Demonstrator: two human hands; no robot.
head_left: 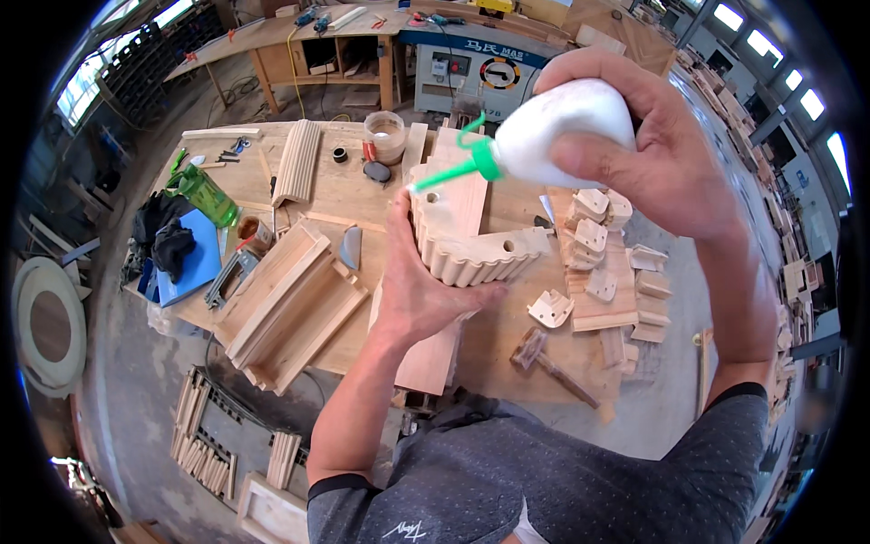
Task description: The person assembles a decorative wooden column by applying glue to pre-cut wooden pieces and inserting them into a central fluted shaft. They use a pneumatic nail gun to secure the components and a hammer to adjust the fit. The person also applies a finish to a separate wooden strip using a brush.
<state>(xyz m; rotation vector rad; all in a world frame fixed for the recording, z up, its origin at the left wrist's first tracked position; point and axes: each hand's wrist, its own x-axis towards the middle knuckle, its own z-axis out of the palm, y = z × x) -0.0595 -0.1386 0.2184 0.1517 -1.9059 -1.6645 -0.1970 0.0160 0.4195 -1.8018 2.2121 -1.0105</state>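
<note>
My right hand (pixel 675 159) is wrapped round a white squeeze bottle (pixel 557 122), tipped so its long green nozzle (pixel 449 172) slopes down to the left. The nozzle's tip is close to my left fingertips and the upper left end of a pale fluted wooden corner piece (pixel 476 260). My left hand (pixel 419 304) grips that piece from its outer, grooved side, fingers running up its left edge. Round holes show in its top face. Under it lie long flat boards (pixel 430 363). Whether the nozzle touches the wood, I cannot tell.
Small drilled wooden blocks (pixel 591 238) are grouped on the right of the workbench, with a mallet (pixel 555 367) nearer me. To the left lie a moulded wooden assembly (pixel 290 304), a green bottle (pixel 207 195) and a fluted panel (pixel 297 163). A tub (pixel 385 138) stands at the back.
</note>
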